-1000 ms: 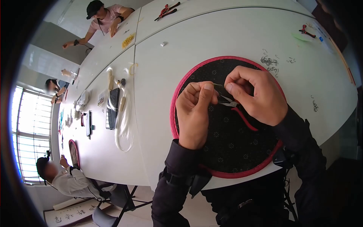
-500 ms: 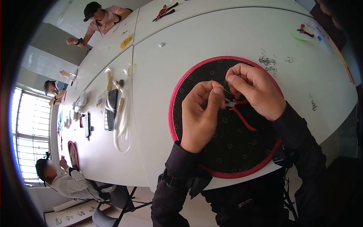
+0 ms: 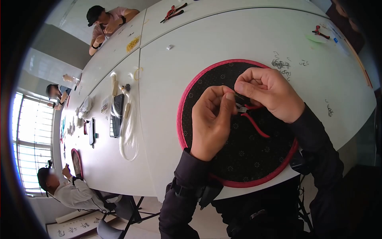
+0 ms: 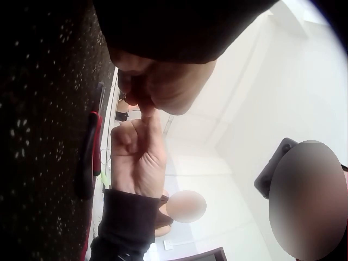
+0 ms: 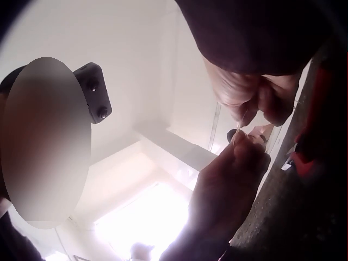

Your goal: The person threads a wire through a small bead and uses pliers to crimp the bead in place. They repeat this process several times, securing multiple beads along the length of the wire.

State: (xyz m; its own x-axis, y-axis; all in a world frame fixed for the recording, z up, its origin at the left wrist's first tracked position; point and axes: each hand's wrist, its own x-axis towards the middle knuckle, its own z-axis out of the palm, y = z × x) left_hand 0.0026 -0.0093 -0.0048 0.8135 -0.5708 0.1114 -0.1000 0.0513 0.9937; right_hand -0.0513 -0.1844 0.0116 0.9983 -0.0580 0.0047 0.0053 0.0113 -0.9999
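Over a round dark mat (image 3: 246, 161) with a pinkish-red rim, my two hands meet almost fingertip to fingertip. My left hand (image 3: 211, 123) pinches a fine thin line (image 3: 238, 95) between thumb and forefinger. Just to its right, my right hand (image 3: 272, 93) has thumb and forefinger together at the line's other end, the remaining fingers curled. A pale bit of this line (image 5: 237, 133) shows between the fingertips in the right wrist view; most is hidden by fingers. Red-handled pliers (image 3: 256, 125) lie on the mat beneath the hands, partly covered by them.
Small dark hook-like pieces (image 3: 281, 63) lie in a pile beyond the mat, with another cluster (image 3: 330, 110) at right. More pliers (image 3: 174, 13) sit at the back. Left of the mat are a bundle of white strands (image 3: 128, 137) and a dark flat case (image 3: 115, 123). Other people sit around the table.
My left hand has shifted right, closer to the right hand, uncovering less of the pliers' jaws. The line between the hands, visible earlier, is now mostly covered as the right fingertips come in.
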